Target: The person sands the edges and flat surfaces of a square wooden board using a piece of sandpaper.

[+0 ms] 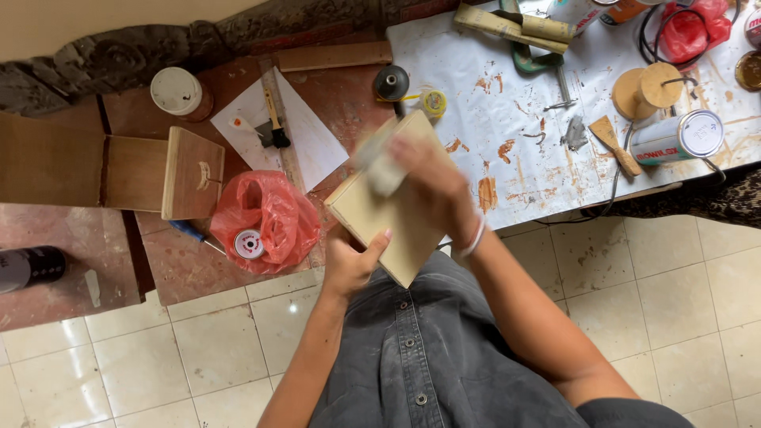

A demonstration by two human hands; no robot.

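Head view: left hand gripping the near lower edge of a pale wooden board, held tilted above the lap, at the worktable's edge. Right hand, motion-blurred, fingers closed on a whitish pad pressed against the board's face. Beside, 1 red plastic bag; farther right, 1 tin can lying on stained white paper.

tin can: lies on its side on the white sheet at the right, silver lid end showing, white label with red and dark print around it.
red bag: crumpled plastic on the reddish table, left of the hands, a round white-labelled spool inside.
second red bag: top right corner, bunched up.
white-lidded jar: upright, top left, near a paper sheet.
dark bottle: far left edge, lying down, pale band on it.
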